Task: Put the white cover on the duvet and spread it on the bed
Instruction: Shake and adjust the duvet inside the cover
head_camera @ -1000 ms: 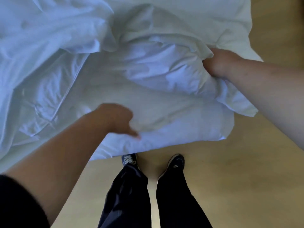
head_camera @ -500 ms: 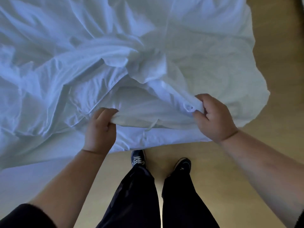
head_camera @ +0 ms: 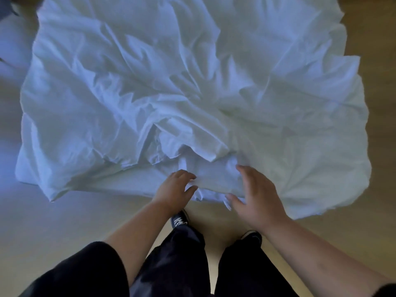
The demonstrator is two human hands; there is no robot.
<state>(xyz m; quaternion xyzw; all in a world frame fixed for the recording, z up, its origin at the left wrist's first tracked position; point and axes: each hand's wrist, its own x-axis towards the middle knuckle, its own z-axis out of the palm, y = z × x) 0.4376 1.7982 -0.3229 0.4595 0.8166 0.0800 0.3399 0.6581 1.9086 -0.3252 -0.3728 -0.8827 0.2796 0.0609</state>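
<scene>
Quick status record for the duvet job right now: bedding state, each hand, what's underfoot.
bedding: white duvet cover, heavily wrinkled, spread over the bed with its near edge bunched in front of the person
left hand: fingers loosely curled at the near edge, holding nothing firmly that I can see
right hand: fingers spread, open, over the near edge
duvet inside cover: cannot tell
floor: wood, visible to the right and by the feet
shoes: dark, at the bed's edge

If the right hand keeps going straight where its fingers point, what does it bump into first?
Most likely the crumpled white cover, right ahead of the right hand. Its fingers look almost on the cloth, though depth is unclear.
</scene>
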